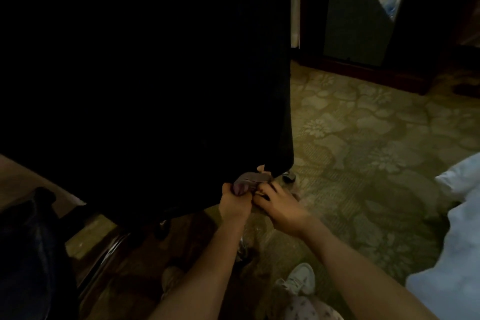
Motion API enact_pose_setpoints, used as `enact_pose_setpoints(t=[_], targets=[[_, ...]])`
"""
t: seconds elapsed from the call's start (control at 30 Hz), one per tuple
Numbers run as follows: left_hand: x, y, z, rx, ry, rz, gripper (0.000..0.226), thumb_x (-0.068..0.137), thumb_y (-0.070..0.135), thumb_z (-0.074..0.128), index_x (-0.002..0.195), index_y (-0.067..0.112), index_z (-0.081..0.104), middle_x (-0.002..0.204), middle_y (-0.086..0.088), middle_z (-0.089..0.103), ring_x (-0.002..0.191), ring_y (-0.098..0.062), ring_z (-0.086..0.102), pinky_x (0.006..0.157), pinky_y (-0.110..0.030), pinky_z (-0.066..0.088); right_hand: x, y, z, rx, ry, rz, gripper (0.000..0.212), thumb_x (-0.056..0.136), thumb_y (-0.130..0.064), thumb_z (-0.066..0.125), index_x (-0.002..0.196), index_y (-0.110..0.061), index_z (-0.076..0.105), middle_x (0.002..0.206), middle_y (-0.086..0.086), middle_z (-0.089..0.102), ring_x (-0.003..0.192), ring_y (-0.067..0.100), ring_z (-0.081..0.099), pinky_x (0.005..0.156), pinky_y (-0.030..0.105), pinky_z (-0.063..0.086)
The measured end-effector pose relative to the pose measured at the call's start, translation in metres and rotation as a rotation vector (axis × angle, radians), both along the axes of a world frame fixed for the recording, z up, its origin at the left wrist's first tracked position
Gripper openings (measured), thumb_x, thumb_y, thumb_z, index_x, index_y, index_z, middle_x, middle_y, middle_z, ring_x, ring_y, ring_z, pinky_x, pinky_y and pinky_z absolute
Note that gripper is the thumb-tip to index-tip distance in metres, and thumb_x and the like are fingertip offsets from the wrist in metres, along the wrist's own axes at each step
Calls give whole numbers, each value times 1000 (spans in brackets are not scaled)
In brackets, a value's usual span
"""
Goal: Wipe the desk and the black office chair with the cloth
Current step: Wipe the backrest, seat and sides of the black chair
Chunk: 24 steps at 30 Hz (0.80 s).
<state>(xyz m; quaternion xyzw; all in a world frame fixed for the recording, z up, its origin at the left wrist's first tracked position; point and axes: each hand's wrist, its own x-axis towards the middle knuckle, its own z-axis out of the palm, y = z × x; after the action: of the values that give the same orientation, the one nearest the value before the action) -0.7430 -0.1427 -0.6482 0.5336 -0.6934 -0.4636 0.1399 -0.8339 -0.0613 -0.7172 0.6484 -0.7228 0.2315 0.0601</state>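
Left hand (233,201) is gripping one end of the bunched cloth (250,181), fingers curled tight around it. Right hand (279,205) is sitting just beside it, fingers bent and pinching the other end; both are holding the cloth against the bottom edge of the black office chair (145,65). Chair back is looming directly above the hands and to their left, too dark for detail. One chair caster (289,176) is showing just right of the cloth. Patterned carpet (363,132) is spreading out right of the hands. White bedding (452,262) is lying far right. A sneaker (298,279) is showing below the right forearm. Dark furniture with a panel (361,21) is standing well beyond, upper right. Desk: can't tell which dark surface it is.
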Motion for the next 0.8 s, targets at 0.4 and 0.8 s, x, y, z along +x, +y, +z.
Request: enact_pose_setpoints(t=[0.4,0.8], targets=[[-113,24,147,-474,321,-358,30,81,18,68,109,13,58,93,-3,61,91,-18,59,70,-19,38,-96,10,116,-564,73,-470,41,80,-13,58,117,-11,40,116,11,32,98,38,43,83,42,45],[-99,-3,45,-749,-235,-622,32,91,34,54,120,19,50,116,-9,53,104,-30,57,80,-37,47,-59,-22,-13,-432,-205,-549,60,54,-2,76,101,-13,40,105,13,36,89,31,38,66,39,50]])
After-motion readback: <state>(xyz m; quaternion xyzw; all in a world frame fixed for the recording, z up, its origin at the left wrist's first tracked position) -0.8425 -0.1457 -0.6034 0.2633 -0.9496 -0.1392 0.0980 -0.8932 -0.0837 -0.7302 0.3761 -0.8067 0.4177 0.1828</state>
